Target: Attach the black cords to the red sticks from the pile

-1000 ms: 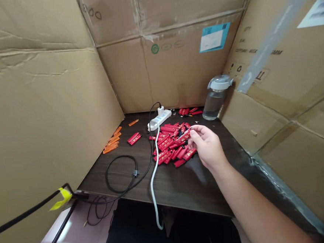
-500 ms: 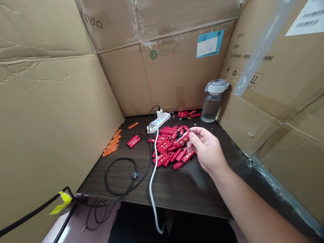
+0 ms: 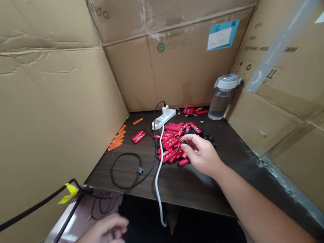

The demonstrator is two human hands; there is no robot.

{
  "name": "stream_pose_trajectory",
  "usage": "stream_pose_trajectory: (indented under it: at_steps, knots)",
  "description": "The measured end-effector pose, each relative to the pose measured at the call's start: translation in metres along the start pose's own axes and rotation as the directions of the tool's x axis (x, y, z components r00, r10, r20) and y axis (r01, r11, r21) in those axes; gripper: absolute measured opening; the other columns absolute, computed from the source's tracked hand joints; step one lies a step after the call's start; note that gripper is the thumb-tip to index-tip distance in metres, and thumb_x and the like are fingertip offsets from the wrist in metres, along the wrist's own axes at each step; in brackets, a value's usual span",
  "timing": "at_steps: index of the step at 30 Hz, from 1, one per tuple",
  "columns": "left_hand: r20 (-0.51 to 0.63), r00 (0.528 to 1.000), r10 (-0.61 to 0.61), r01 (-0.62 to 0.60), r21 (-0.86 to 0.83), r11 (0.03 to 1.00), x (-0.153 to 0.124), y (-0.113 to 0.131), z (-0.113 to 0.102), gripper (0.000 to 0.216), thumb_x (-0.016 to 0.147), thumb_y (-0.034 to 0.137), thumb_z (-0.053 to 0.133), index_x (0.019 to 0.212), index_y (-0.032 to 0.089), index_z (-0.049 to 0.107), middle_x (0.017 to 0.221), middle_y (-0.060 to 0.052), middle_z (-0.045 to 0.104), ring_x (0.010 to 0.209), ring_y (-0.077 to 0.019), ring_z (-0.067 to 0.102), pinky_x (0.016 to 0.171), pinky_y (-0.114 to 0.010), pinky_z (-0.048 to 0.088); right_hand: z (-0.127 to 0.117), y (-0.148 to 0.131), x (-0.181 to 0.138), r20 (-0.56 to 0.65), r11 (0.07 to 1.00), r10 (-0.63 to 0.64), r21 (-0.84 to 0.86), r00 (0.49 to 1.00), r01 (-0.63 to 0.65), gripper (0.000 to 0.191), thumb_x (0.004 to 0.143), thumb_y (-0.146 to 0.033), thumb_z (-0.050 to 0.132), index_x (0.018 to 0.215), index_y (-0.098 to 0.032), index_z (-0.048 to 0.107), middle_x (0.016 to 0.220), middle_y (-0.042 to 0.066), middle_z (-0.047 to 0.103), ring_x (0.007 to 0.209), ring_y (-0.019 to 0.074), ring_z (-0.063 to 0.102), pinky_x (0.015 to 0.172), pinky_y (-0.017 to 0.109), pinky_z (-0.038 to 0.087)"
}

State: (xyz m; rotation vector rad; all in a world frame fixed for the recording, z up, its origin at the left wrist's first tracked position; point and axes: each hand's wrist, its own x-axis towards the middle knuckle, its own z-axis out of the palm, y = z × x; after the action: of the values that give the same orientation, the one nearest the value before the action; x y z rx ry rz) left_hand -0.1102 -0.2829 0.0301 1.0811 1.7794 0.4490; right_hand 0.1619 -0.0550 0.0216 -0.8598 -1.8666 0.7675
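My right hand (image 3: 201, 155) is over the front of a pile of flat red pieces (image 3: 170, 145) with gold print and black ends. Its thumb and index finger pinch a slim red piece with a dark end (image 3: 182, 142), seen nearly edge-on and hard to tell from the pile. Part of the pile is hidden behind the hand. My left hand (image 3: 105, 236), smeared by motion, is in the lower left in front of the table edge. Its fingers are loosely bent, apart from the thumb, with nothing visible in them.
A white power strip (image 3: 170, 115) with a plug stands behind the pile; its white cord (image 3: 157, 181) runs to the front edge. A black cable (image 3: 112, 173) loops at left, near orange strips (image 3: 116, 141). A water bottle (image 3: 221, 99) stands back right. Cardboard walls (image 3: 181, 75) surround the table.
My left hand has come into view at the lower left. My right hand has drawn slightly left and down, and the held piece is turned more edge-on. The view has shifted a little.
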Motion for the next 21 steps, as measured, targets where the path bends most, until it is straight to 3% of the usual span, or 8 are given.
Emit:
stream_pose_trajectory:
  at_steps: [1,3,5,7,9,14,18,21]
  knots:
    - [0.061,0.993,0.101,-0.100,-0.019,0.995,0.008,0.013,0.002,0.029,0.076,0.034,0.071,0.103,0.025,0.066,0.102,-0.004,0.064,0.093,-0.0198,0.060,0.088,-0.035,0.051,0.002,0.001,0.000,-0.002,0.999,0.026,0.042,1.000,-0.026,0.019,0.088,-0.035,0.055,0.097,-0.019,0.057,0.074,0.004,0.061,0.061,0.0163,0.059,0.055,0.029,0.051]
    - [0.215,0.820,0.531,-0.518,-0.118,0.847,0.029,0.043,0.010,0.026,0.080,0.032,0.066,0.103,0.021,0.066,0.101,-0.009,0.062,0.087,-0.0194,0.060,0.082,-0.035,0.052,0.005,0.003,0.002,-0.013,0.987,0.093,0.135,0.996,-0.091,0.021,0.086,-0.038,0.057,0.093,-0.019,0.057,0.070,0.003,0.060,0.058,0.0163,0.059,0.052,0.029,0.050]
    - [0.085,0.680,0.728,-0.700,-0.217,0.680,0.058,0.077,0.021,0.020,0.083,0.028,0.062,0.101,0.019,0.065,0.103,-0.011,0.059,0.087,-0.0181,0.059,0.078,-0.032,0.051,0.007,0.005,0.004,-0.030,0.966,0.161,0.210,0.986,-0.152,0.024,0.084,-0.041,0.060,0.092,-0.019,0.056,0.068,0.002,0.060,0.057,0.0163,0.060,0.048,0.028,0.048]
    - [-0.083,0.603,0.794,-0.782,-0.260,0.566,0.092,0.108,0.031,0.017,0.083,0.028,0.062,0.094,0.016,0.066,0.100,-0.010,0.059,0.086,-0.0168,0.058,0.076,-0.030,0.051,0.007,0.008,0.006,-0.054,0.951,0.206,0.248,0.977,-0.187,0.027,0.082,-0.043,0.062,0.092,-0.018,0.056,0.067,0.002,0.060,0.057,0.0162,0.060,0.046,0.027,0.047]
    - [-0.110,0.580,0.807,-0.797,-0.284,0.534,0.125,0.133,0.036,0.018,0.081,0.030,0.064,0.088,0.014,0.066,0.095,-0.009,0.061,0.085,-0.0172,0.059,0.075,-0.030,0.050,0.005,0.011,0.009,-0.097,0.946,0.225,0.259,0.969,-0.194,0.030,0.080,-0.045,0.064,0.092,-0.018,0.057,0.069,0.002,0.061,0.058,0.0159,0.060,0.047,0.026,0.047]
    - [0.011,0.544,0.839,-0.800,-0.295,0.523,0.177,0.165,0.026,0.023,0.079,0.035,0.065,0.079,0.011,0.067,0.077,-0.006,0.063,0.071,-0.0140,0.056,0.067,-0.027,0.047,-0.001,0.019,0.014,-0.245,0.957,0.219,0.244,0.944,-0.158,0.031,0.076,-0.046,0.069,0.088,-0.018,0.060,0.071,0.002,0.062,0.059,0.0135,0.058,0.054,0.026,0.050]
    - [0.028,0.591,0.806,-0.755,-0.333,0.565,0.196,0.167,0.024,0.024,0.079,0.035,0.065,0.077,0.011,0.066,0.072,-0.004,0.063,0.065,-0.0123,0.056,0.065,-0.026,0.046,0.002,0.020,0.016,-0.316,0.943,0.285,0.263,0.905,-0.205,0.033,0.075,-0.047,0.070,0.090,-0.018,0.061,0.071,0.003,0.063,0.056,0.0133,0.059,0.053,0.026,0.051]
    - [-0.017,0.644,0.765,-0.706,-0.399,0.585,0.203,0.158,0.034,0.023,0.077,0.032,0.067,0.088,0.013,0.065,0.085,-0.007,0.067,0.077,-0.0154,0.062,0.073,-0.028,0.050,0.011,0.013,0.017,-0.268,0.918,0.343,0.299,0.900,-0.260,0.034,0.075,-0.047,0.070,0.088,-0.018,0.061,0.072,0.003,0.065,0.055,0.0136,0.060,0.051,0.026,0.052]
